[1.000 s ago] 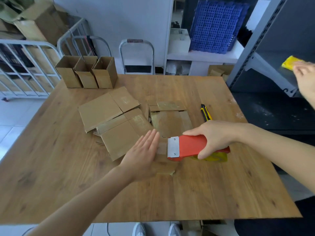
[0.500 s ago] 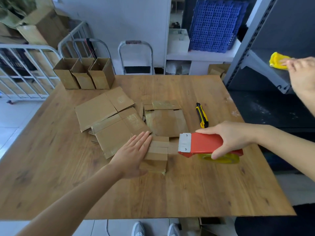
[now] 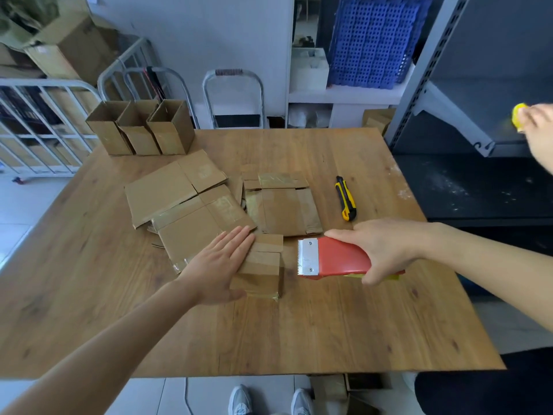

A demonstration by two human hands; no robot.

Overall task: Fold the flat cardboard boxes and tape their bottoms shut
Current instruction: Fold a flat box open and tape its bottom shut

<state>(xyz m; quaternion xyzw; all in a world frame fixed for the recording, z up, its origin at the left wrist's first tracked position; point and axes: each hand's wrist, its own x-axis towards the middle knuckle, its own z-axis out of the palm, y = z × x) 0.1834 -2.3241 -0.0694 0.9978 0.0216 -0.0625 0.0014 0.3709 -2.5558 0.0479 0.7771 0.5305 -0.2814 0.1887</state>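
A small folded cardboard box lies on the wooden table, a strip of tape across its top face. My left hand presses flat on the box's left side, fingers straight. My right hand grips a red tape dispenser just right of the box, its serrated blade facing the box and a small gap between them. Flat cardboard boxes lie overlapped behind my left hand, and another flat one lies behind the folded box.
Three upright folded boxes stand at the table's far left. A yellow and black utility knife lies right of the flat boxes. Another person's hand holds something yellow at the metal shelf on the right. My shoes show below the near edge.
My right hand has drawn the tape dispenser off the box to the right. The box's taped top, covered before, is now in view. My left hand stays pressed on the box.
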